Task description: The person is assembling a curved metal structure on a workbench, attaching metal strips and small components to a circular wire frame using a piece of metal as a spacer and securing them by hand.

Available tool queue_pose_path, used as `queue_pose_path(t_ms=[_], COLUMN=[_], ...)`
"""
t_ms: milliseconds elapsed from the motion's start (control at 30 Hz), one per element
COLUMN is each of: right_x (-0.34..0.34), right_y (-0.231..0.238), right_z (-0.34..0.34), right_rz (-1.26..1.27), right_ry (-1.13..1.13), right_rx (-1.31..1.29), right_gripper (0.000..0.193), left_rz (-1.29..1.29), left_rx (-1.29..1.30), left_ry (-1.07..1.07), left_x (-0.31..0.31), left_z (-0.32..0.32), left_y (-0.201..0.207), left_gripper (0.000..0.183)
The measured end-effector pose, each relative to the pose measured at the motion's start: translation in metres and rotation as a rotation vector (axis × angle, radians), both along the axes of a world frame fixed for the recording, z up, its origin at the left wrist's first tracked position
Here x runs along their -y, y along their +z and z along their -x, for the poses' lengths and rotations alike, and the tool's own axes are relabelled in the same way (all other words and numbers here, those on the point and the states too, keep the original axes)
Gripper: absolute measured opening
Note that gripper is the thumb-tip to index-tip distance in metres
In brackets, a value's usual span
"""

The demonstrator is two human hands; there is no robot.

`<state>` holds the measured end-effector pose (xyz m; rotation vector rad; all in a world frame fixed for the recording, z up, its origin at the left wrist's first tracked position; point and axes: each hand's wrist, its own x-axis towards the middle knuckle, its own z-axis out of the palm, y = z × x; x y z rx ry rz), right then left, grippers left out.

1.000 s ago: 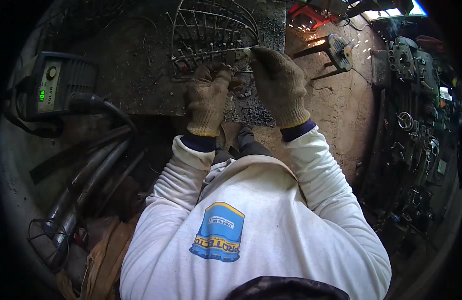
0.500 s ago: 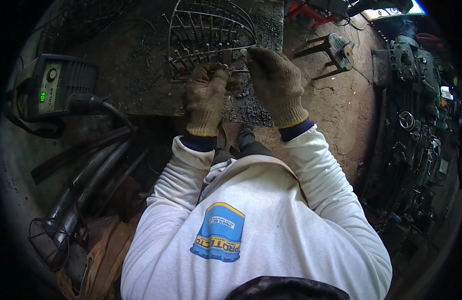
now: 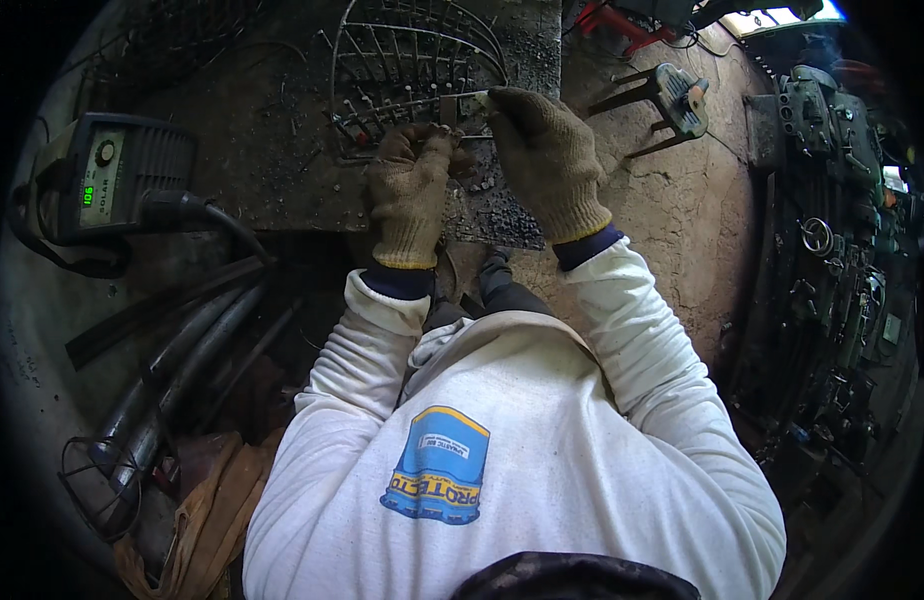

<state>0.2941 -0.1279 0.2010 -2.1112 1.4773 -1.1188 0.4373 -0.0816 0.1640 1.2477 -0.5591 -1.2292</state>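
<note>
Both my hands wear brown knit gloves and are over the near edge of a dark worktable (image 3: 272,190). My left hand (image 3: 410,190) is closed, its fingertips pinching something small that I cannot make out. Just beyond it lies a curved rack (image 3: 417,112) of welded metal rods. My right hand (image 3: 549,165) is closed too, thumb and fingers pressed together at a small pale piece (image 3: 472,103) beside the rack's near right corner. A short flat brownish metal piece (image 3: 449,110) stands between the two hands at the rack's near side.
Dark grit and chips (image 3: 492,210) lie scattered on the table. At the left stands a welding machine (image 3: 117,180) with a lit display and thick cable. Metal tubes (image 3: 177,370) lean below it. A stool (image 3: 679,100) and machinery (image 3: 832,240) stand to the right.
My right hand has shifted slightly left and up, and the pale piece now shows farther left, by the flat metal piece. My left hand has hardly moved.
</note>
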Motion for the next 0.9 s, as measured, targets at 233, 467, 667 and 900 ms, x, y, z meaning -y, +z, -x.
queue_pose_path(t_ms=[233, 467, 667, 900], right_x=[0.008, 0.007, 0.007, 0.005], right_y=[-0.001, -0.003, 0.002, 0.015], right_z=[-0.005, -0.014, -0.015, 0.007], right_rz=[-0.005, 0.063, 0.067, -0.072], right_ry=[0.032, 0.051, 0.099, 0.141], right_rx=[-0.046, -0.169, -0.235, -0.303], right_gripper=[0.022, 0.023, 0.023, 0.021], left_rz=[0.015, 0.092, 0.088, 0.09], left_rx=[-0.014, 0.083, 0.172, -0.056], left_ry=[0.023, 0.055, 0.026, 0.023], left_x=[0.001, 0.0, 0.0, -0.005], left_z=[0.0, 0.0, -0.002, -0.003], left_y=[-0.004, -0.01, -0.004, -0.009], left_gripper=[0.02, 0.019, 0.019, 0.017])
